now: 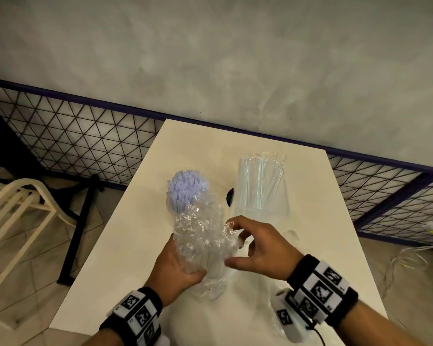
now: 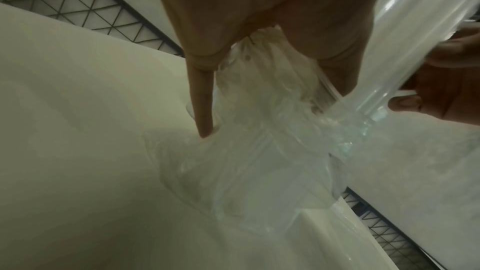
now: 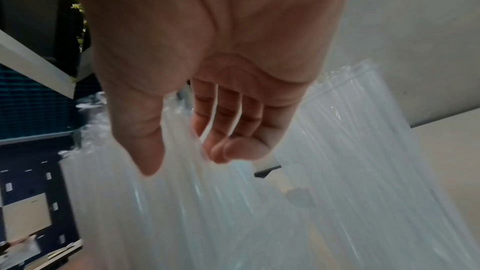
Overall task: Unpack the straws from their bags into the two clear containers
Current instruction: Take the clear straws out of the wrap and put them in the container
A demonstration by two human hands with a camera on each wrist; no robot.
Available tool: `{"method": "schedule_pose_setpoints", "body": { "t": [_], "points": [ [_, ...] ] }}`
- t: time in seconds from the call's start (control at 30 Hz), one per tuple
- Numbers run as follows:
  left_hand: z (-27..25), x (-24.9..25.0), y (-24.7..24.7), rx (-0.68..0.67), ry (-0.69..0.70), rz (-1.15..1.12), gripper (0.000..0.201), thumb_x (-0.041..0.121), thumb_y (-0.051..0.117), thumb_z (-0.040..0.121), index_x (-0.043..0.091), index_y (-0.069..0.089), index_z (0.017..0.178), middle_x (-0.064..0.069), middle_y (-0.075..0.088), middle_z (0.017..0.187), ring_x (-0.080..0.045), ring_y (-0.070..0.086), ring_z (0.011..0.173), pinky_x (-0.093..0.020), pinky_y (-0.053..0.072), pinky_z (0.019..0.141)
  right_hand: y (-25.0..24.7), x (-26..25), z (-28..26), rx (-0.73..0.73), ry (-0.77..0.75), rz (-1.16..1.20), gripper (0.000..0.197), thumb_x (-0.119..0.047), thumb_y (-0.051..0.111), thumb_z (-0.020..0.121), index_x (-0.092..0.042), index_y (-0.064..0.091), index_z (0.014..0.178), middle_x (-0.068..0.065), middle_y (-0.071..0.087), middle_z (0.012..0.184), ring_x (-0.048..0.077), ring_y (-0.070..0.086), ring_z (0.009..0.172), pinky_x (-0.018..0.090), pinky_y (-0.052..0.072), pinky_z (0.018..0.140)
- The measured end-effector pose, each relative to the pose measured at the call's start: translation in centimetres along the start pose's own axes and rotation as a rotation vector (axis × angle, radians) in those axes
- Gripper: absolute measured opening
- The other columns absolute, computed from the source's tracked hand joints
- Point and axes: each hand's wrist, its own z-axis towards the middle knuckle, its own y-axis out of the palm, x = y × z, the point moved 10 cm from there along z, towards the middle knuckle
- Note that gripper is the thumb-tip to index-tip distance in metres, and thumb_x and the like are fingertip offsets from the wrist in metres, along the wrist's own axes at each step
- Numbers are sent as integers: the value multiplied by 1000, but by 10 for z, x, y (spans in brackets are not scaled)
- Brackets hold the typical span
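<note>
**Bag of clear straws gripped over the counter, two containers behind**

At far left a cream slatted chair (image 1: 15,203) stands on the tiled floor, before a black wire-mesh fence (image 1: 80,143). On the white counter (image 1: 125,258), the left clear container (image 1: 185,193) holds pale lilac straws (image 1: 185,182) standing upright. In front of it, the left hand (image 1: 178,265) is curled round the lower part of a crinkled clear bag of straws (image 1: 203,236), held upright above the counter; the left wrist view shows the fingers wrapped round the plastic. The right hand (image 1: 258,248) meets the bag's right side, forefinger and thumb pinching the crumpled film, the other fingers loosely bent. Behind the right hand stands the right clear container (image 1: 263,193), filled with upright translucent straws (image 1: 265,178). Thin white cables (image 1: 415,253) lie on the floor at far right.
</note>
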Motion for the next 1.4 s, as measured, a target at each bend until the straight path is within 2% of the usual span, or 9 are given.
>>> {"method": "schedule_pose_setpoints", "body": {
  "t": [0.13,0.27,0.37,0.43,0.53,0.7,0.87,1.03,1.4],
  "points": [
    [-4,2,3,37,14,18,73,10,90,60,24,54,121,14,67,108,12,60,100,2,41,80,-11,7,-3,121,-22,55,39,-14,81,74,-28,68,108,-27,57,83,9,55,72,14,42,57],
    [-2,3,5,18,28,28,73,12,89,60,24,53,122,15,65,109,14,58,103,3,40,81,4,14,-6,76,4,83,50,-20,86,70,-43,58,104,-13,58,93,3,53,67,10,36,57],
    [0,0,6,-16,17,43,71,19,88,59,22,56,122,13,67,107,11,60,101,2,40,80,12,15,-5,73,27,124,40,-19,85,72,-33,57,98,2,61,96,1,49,56,10,35,57],
    [1,-3,6,-28,19,49,71,29,86,57,20,58,121,13,69,106,7,62,100,0,41,80,16,16,-3,89,15,171,37,-20,81,71,-31,61,99,-4,62,95,7,52,64,13,38,61],
    [2,-5,5,-28,13,56,70,37,83,56,23,59,120,13,70,107,4,64,101,-3,44,82,23,24,-1,106,57,243,36,-27,77,67,-43,65,98,-13,68,97,19,64,84,36,54,71],
    [1,-15,7,-48,-39,-18,71,30,86,58,22,59,123,6,73,109,-4,68,102,-24,53,92,16,31,-4,193,39,237,26,-28,79,67,-29,69,91,-7,66,92,24,60,76,31,46,56],
    [2,-12,7,-39,-35,-11,71,27,87,58,22,58,123,7,72,107,0,68,98,-4,48,80,18,33,-3,180,69,286,21,-16,74,72,-27,68,89,-9,67,81,11,59,69,34,50,64],
    [1,-10,5,-30,-32,-17,71,25,88,59,23,57,123,8,72,108,0,68,100,-11,50,86,1,18,-2,217,-3,241,25,-4,73,73,-28,70,80,-9,70,83,6,67,78,18,49,71],
    [4,-8,5,-19,-15,29,73,19,89,61,25,55,125,14,68,110,10,62,101,-1,44,85,-39,-7,-1,261,-62,279,8,-9,78,81,-15,75,86,0,74,83,15,70,78,27,55,74]
  ]
}}
